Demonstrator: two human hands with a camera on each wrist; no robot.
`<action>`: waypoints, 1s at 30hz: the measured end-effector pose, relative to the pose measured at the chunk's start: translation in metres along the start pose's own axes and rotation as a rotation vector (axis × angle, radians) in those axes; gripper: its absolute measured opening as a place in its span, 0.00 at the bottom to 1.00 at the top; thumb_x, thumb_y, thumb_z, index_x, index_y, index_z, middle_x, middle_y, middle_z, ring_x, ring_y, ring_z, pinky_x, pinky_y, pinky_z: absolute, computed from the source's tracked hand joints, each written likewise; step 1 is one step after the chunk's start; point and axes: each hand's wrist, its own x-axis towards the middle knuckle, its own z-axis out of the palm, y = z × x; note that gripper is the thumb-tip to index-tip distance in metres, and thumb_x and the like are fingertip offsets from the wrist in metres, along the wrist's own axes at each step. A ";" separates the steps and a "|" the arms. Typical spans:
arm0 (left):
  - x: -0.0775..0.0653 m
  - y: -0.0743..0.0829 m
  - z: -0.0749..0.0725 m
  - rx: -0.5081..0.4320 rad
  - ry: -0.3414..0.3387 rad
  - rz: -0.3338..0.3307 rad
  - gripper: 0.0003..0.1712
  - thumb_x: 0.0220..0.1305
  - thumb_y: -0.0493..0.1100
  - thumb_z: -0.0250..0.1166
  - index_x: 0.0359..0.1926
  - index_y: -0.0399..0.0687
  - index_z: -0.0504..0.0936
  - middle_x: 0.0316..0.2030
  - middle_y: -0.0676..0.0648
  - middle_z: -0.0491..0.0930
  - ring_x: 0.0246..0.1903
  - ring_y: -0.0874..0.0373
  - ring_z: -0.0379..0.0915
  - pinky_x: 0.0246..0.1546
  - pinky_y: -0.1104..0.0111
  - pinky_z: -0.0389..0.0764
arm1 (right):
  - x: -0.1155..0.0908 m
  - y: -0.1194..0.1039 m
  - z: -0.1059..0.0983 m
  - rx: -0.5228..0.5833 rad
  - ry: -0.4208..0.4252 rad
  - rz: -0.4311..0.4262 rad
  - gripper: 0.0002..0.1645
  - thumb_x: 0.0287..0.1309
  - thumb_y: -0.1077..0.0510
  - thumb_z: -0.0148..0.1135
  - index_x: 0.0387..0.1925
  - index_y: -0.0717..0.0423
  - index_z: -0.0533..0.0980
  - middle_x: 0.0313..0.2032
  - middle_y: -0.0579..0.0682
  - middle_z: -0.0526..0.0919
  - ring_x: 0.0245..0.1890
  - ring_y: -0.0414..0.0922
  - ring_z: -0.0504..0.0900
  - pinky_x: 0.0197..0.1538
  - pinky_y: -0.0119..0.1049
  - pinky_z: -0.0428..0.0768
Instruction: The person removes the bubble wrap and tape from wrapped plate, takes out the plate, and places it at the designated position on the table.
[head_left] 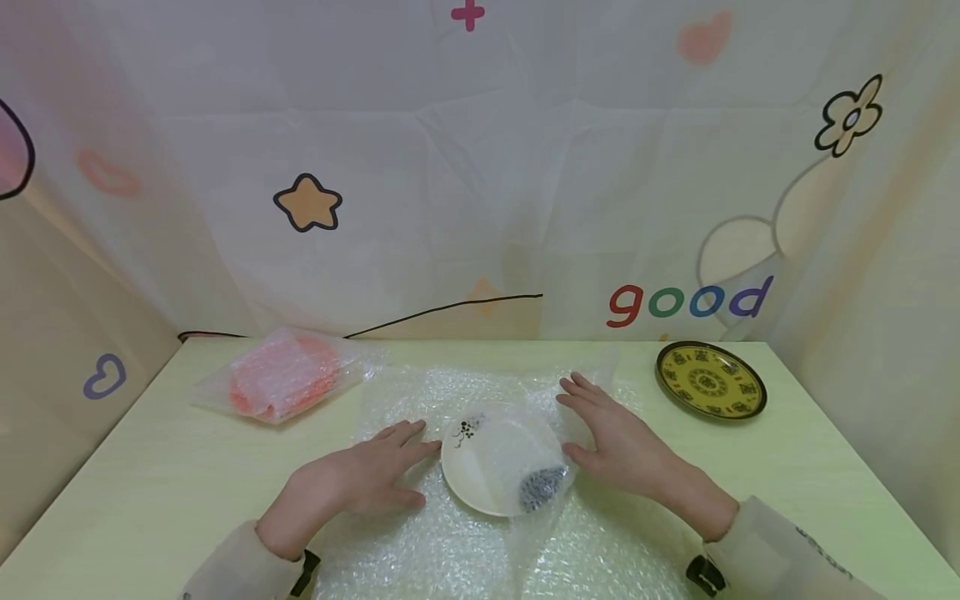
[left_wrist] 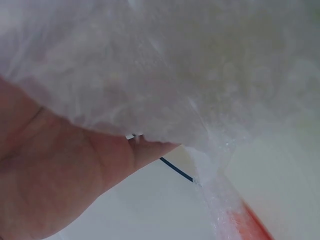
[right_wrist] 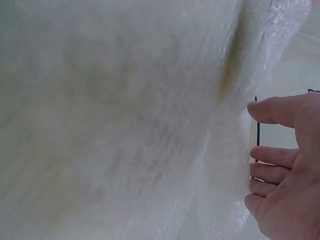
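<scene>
A white plate (head_left: 480,479) with dark grape-like decoration lies on a sheet of bubble wrap (head_left: 420,550) in the head view. A flap of the clear wrap appears to cover the plate's right part. My left hand (head_left: 360,477) rests flat on the wrap, fingers straight, its fingertips at the plate's left rim. On the other side my right hand (head_left: 618,437) has its fingers spread, with the thumb by the plate's right rim. In the right wrist view the fingertips of the right hand (right_wrist: 287,175) meet the wrap. Blurred wrap hides much of the left hand (left_wrist: 75,175) in the left wrist view.
A pink item (head_left: 281,375) wrapped in bubble wrap sits at the back left of the pale table (head_left: 172,492). Toward the back right lies a yellow patterned plate (head_left: 707,381) with a dark rim. A printed curtain (head_left: 480,183) hangs behind the table and along its sides.
</scene>
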 end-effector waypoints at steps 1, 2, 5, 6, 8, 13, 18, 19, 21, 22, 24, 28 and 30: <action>0.000 0.000 0.000 0.003 0.001 0.001 0.41 0.68 0.50 0.71 0.76 0.45 0.67 0.78 0.35 0.53 0.77 0.38 0.46 0.71 0.41 0.57 | 0.000 0.000 0.000 -0.002 0.000 -0.005 0.37 0.61 0.61 0.71 0.68 0.71 0.70 0.73 0.65 0.64 0.76 0.62 0.55 0.72 0.59 0.61; 0.000 0.000 0.000 0.005 0.002 0.000 0.41 0.67 0.50 0.71 0.76 0.45 0.67 0.78 0.35 0.53 0.77 0.38 0.46 0.71 0.41 0.57 | 0.000 0.001 -0.001 -0.003 0.004 -0.010 0.36 0.61 0.62 0.71 0.68 0.71 0.70 0.73 0.65 0.64 0.76 0.62 0.55 0.72 0.59 0.60; 0.001 -0.001 0.001 0.014 0.006 -0.001 0.40 0.67 0.50 0.71 0.75 0.45 0.67 0.77 0.35 0.54 0.77 0.38 0.46 0.71 0.42 0.57 | 0.002 0.002 -0.002 -0.015 0.026 -0.028 0.34 0.62 0.63 0.69 0.67 0.70 0.70 0.73 0.64 0.65 0.76 0.61 0.57 0.73 0.59 0.58; 0.001 -0.001 0.001 0.018 0.006 -0.002 0.40 0.67 0.50 0.71 0.75 0.45 0.67 0.77 0.35 0.54 0.77 0.38 0.47 0.71 0.41 0.57 | 0.002 0.002 -0.002 -0.017 0.034 -0.034 0.33 0.63 0.63 0.68 0.67 0.70 0.71 0.73 0.64 0.65 0.75 0.61 0.58 0.73 0.59 0.57; 0.002 -0.001 0.002 0.023 0.007 -0.005 0.40 0.67 0.50 0.71 0.75 0.45 0.68 0.77 0.35 0.54 0.77 0.38 0.47 0.71 0.41 0.57 | 0.003 0.003 -0.003 -0.017 0.052 -0.041 0.31 0.65 0.63 0.67 0.67 0.69 0.71 0.72 0.64 0.67 0.75 0.61 0.60 0.74 0.59 0.56; 0.002 -0.001 0.002 0.033 0.010 -0.009 0.40 0.67 0.50 0.71 0.75 0.45 0.68 0.77 0.35 0.55 0.76 0.38 0.48 0.71 0.41 0.57 | 0.003 0.003 -0.007 0.003 0.096 -0.035 0.26 0.71 0.60 0.62 0.66 0.67 0.72 0.68 0.63 0.72 0.70 0.61 0.68 0.71 0.59 0.63; 0.002 -0.001 0.003 0.035 0.013 -0.017 0.40 0.66 0.51 0.71 0.75 0.47 0.68 0.77 0.36 0.55 0.76 0.39 0.48 0.70 0.40 0.58 | 0.001 0.002 -0.011 0.008 0.120 -0.025 0.23 0.74 0.60 0.58 0.65 0.66 0.74 0.62 0.61 0.77 0.64 0.60 0.74 0.65 0.58 0.72; 0.002 -0.001 0.003 0.035 0.013 -0.019 0.40 0.66 0.51 0.72 0.75 0.47 0.68 0.77 0.36 0.55 0.76 0.39 0.48 0.70 0.40 0.58 | 0.001 0.002 -0.012 0.009 0.123 -0.022 0.22 0.74 0.60 0.58 0.64 0.66 0.74 0.61 0.61 0.78 0.63 0.59 0.75 0.65 0.57 0.73; 0.003 -0.001 0.003 0.037 0.012 -0.023 0.40 0.66 0.51 0.72 0.75 0.48 0.68 0.77 0.36 0.55 0.76 0.39 0.48 0.70 0.39 0.58 | 0.001 0.002 -0.015 0.016 0.131 -0.021 0.20 0.75 0.60 0.56 0.62 0.66 0.76 0.58 0.60 0.79 0.60 0.59 0.77 0.62 0.57 0.75; 0.003 -0.001 0.003 0.037 0.013 -0.024 0.40 0.66 0.51 0.72 0.75 0.48 0.69 0.77 0.36 0.55 0.76 0.39 0.48 0.70 0.40 0.59 | 0.001 0.003 -0.017 0.021 0.135 -0.021 0.20 0.75 0.60 0.56 0.62 0.66 0.76 0.57 0.59 0.79 0.59 0.58 0.78 0.61 0.56 0.77; 0.003 -0.002 0.003 0.037 0.014 -0.024 0.40 0.66 0.51 0.72 0.75 0.48 0.69 0.77 0.36 0.55 0.76 0.39 0.48 0.70 0.40 0.59 | 0.000 0.003 -0.021 0.033 0.145 -0.025 0.18 0.76 0.61 0.55 0.59 0.65 0.78 0.54 0.58 0.81 0.55 0.56 0.80 0.57 0.54 0.79; 0.004 -0.003 0.003 0.035 0.016 -0.018 0.40 0.66 0.51 0.72 0.75 0.48 0.69 0.77 0.36 0.55 0.76 0.40 0.48 0.70 0.41 0.59 | -0.001 0.005 -0.030 0.079 0.169 -0.016 0.14 0.75 0.62 0.57 0.53 0.63 0.83 0.47 0.53 0.83 0.48 0.51 0.83 0.50 0.50 0.83; 0.004 -0.003 0.003 0.035 0.017 -0.016 0.40 0.66 0.51 0.72 0.75 0.48 0.68 0.77 0.36 0.55 0.76 0.40 0.48 0.70 0.41 0.59 | -0.001 0.006 -0.035 0.104 0.194 -0.011 0.11 0.74 0.61 0.58 0.48 0.61 0.85 0.44 0.50 0.85 0.45 0.49 0.84 0.48 0.50 0.83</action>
